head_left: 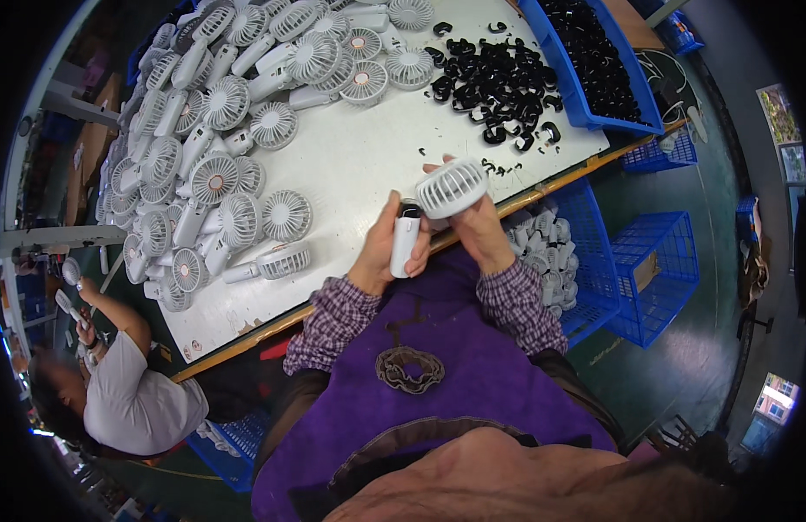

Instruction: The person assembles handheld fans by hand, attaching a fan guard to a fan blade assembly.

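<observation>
Over the table's near edge I hold a small white handheld fan [452, 187] between both hands. My left hand [387, 244] is closed around its white handle [405, 246], which points down toward me. At the neck, between handle and round fan cage, sits a black piece [410, 210]. My right hand [481, 228] grips the cage from behind and below, with fingertips showing at its far rim. Beyond my hands lies a loose heap of small black curved clips [490, 87]. To the left, many similar white fans [220, 178] are piled up.
A blue bin [586, 70] full of black pieces stands at the table's far right. Below the wooden table edge [542, 196], a blue crate [586, 261] holds more white fans, beside another blue crate [659, 287]. A co-worker [133, 391] sits at the left, handling fans.
</observation>
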`<state>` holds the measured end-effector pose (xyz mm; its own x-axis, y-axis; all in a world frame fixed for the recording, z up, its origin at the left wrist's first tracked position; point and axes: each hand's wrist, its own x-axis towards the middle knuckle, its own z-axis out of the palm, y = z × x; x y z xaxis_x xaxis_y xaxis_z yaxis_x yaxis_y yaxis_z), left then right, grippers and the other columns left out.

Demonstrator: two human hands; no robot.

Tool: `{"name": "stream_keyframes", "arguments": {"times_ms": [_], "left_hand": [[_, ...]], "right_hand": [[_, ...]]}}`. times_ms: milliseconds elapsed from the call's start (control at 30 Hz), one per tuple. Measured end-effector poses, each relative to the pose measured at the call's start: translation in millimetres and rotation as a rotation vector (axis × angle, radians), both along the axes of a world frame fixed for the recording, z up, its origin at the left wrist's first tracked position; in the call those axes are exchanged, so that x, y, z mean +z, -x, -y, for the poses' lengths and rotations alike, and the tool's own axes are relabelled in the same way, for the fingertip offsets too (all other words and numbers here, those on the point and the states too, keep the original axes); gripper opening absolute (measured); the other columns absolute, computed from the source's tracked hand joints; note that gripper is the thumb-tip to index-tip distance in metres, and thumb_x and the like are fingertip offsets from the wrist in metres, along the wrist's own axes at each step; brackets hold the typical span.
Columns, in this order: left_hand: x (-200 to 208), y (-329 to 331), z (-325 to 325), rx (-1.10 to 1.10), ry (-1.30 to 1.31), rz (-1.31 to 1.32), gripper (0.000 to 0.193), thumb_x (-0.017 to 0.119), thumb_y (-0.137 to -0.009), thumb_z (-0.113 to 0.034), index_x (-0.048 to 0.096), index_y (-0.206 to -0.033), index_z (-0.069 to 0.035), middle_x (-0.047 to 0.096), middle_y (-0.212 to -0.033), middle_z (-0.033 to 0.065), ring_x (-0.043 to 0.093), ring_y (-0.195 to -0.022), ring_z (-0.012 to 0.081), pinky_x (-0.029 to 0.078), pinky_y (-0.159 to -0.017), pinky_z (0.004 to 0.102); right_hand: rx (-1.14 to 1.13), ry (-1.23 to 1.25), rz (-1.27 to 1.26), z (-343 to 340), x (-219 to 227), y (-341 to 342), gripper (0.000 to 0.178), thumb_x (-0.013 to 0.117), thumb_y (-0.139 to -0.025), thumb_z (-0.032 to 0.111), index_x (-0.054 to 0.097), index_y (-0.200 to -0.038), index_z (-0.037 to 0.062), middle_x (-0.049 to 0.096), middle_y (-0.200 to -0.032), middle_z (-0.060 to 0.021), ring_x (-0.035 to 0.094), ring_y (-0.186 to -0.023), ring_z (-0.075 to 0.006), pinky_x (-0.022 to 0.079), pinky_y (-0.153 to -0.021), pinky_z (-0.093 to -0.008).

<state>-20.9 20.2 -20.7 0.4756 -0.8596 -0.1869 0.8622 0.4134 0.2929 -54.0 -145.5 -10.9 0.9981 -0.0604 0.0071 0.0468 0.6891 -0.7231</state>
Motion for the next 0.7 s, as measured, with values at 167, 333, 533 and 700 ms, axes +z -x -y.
{"name": "stream_keyframes", "arguments": {"times_ms": [167, 333, 533, 700], "left_hand": [[2, 11, 24, -0.169, 0.143, 0.006, 0.068, 0.018, -0.096, -0.060, 0.052, -0.097, -0.001, 0.048, -0.056, 0.0073, 0.046, -0.037, 0.0163, 0.037, -0.031, 0.0266], [10, 14, 7, -0.048, -0.210, 0.179, 0.050, 0.048, -0.091, -0.040, 0.049, -0.107, 0.007, 0.050, -0.061, 0.0093, 0.043, -0.039, 0.0125, 0.034, -0.033, 0.0225], [-10, 22, 12, -0.190, 0.229, -0.033, 0.044, 0.046, -0.088, -0.035, 0.051, -0.101, 0.007, 0.048, -0.055, 0.0087, 0.041, -0.033, 0.0134, 0.032, -0.031, 0.0238], [50, 33, 23, -0.049, -0.048, -0.009, 0.043, 0.044, -0.088, -0.033, 0.051, -0.097, 0.008, 0.045, -0.051, 0.0087, 0.036, -0.027, 0.0149, 0.029, -0.023, 0.0257]], "right_hand": [[-0.023, 0.279, -0.079, 5, 38, -18, 0.056, 0.076, -0.076, 0.016, 0.046, -0.120, -0.0019, 0.060, -0.105, -0.0066, 0.057, -0.095, -0.0123, 0.047, -0.084, -0.0257], [-0.028, 0.228, -0.182, 14, 35, -20, 0.053, 0.071, -0.079, 0.012, 0.045, -0.123, -0.0031, 0.059, -0.110, -0.0104, 0.058, -0.100, -0.0142, 0.047, -0.088, -0.0288], [0.214, -0.292, -0.104, -3, 1, 8, 0.057, 0.068, -0.083, 0.018, 0.040, -0.130, -0.0007, 0.058, -0.116, -0.0188, 0.055, -0.112, -0.0368, 0.045, -0.098, -0.0464], [0.230, -0.489, -0.076, -9, 14, 24, 0.052, 0.061, -0.088, 0.022, 0.040, -0.132, 0.0022, 0.056, -0.122, -0.0157, 0.059, -0.104, -0.0234, 0.048, -0.092, -0.0366]]}}
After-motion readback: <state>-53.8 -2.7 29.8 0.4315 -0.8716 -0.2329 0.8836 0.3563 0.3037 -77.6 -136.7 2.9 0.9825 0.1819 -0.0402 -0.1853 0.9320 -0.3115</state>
